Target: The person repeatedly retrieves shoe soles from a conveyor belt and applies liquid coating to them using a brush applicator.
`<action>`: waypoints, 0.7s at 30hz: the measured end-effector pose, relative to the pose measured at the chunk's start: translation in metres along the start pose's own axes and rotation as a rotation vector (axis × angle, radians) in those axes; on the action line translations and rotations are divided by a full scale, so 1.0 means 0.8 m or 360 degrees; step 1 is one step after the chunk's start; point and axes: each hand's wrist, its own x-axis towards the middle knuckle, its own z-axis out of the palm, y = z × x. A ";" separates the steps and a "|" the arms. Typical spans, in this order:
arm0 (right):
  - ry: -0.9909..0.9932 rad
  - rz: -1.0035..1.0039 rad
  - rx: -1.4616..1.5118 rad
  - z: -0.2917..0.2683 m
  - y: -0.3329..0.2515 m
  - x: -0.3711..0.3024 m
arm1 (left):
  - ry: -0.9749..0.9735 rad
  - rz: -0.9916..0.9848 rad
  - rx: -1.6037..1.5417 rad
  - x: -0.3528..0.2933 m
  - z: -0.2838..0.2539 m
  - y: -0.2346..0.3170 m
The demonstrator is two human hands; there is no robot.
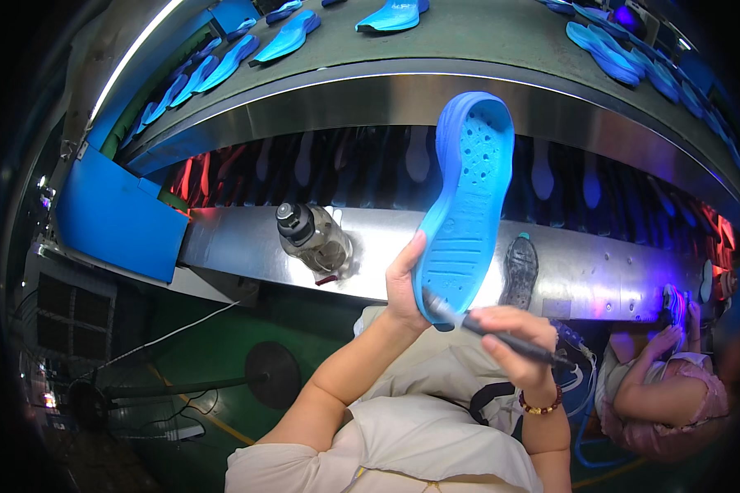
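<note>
A bright blue shoe sole (469, 218) is held up before me, its inner side facing me, with small holes at the far end and ridges lower down. My left hand (402, 287) grips it by its left edge near the close end, thumb along the rim. Closed around a brush (450, 314) with a dark handle is my right hand (518, 335), which wears a beaded bracelet. The pale brush tip lies against the near end of the sole; motion smears it slightly.
On the metal ledge (378, 246) stand a grey bottle (311, 238) and, to the right, a dark sole (520, 267). Several blue soles (288, 39) lie on the green belt (485, 37) beyond. A co-worker (666, 386) sits at right, and a blue panel (111, 222) stands left.
</note>
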 end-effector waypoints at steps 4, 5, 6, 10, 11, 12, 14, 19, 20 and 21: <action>-0.0125 -0.0038 0.0073 -0.022 -0.009 0.012 | -0.0093 -0.0096 -0.0098 -0.002 0.007 0.009; 0.0043 -0.0036 -0.0025 -0.028 -0.008 0.018 | -0.0104 -0.0070 -0.0079 -0.001 0.011 0.011; -0.0115 -0.0208 -0.0240 -0.033 -0.002 0.022 | -0.0152 -0.0109 -0.0129 0.000 0.009 0.012; -0.0492 -0.0320 -0.0301 -0.029 -0.020 0.030 | -0.0062 -0.0100 0.0231 0.003 0.008 0.020; -0.0304 -0.0280 -0.0275 -0.030 -0.017 0.030 | -0.0059 -0.0103 0.0230 0.005 0.009 0.021; -0.0354 -0.0324 -0.0371 -0.028 -0.012 0.029 | -0.0129 -0.0177 0.0098 0.007 0.010 0.023; -0.0514 -0.0347 -0.0382 -0.021 -0.012 0.025 | -0.0165 -0.0338 -0.0083 0.014 0.010 0.026; -0.0791 -0.0341 -0.0252 -0.022 -0.031 0.026 | -0.0152 -0.0702 -0.0275 0.017 0.006 0.031; -0.0610 -0.0296 -0.0372 -0.038 -0.026 0.026 | -0.0090 -0.0754 -0.0064 0.013 0.012 0.033; -0.0619 -0.0294 -0.0538 -0.045 -0.023 0.030 | -0.0028 -0.0805 0.0147 0.009 0.015 0.035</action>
